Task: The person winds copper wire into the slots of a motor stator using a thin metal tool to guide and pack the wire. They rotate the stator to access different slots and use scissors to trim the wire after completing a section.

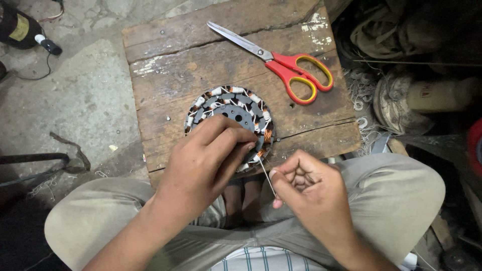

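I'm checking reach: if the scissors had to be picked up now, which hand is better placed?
Probably the right hand. It lies on the same side as the red-handled scissors and pinches only a thin wire, while the left hand presses on the round wound stator on the wooden board.

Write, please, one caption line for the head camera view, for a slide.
Left hand presses a round wound stator on a wooden board; right hand pinches a thin strip; scissors lie beyond.

Soft even daylight from above, board (236, 60) sharply focused, right side dim and murky, bottom left corner in shadow, no glare
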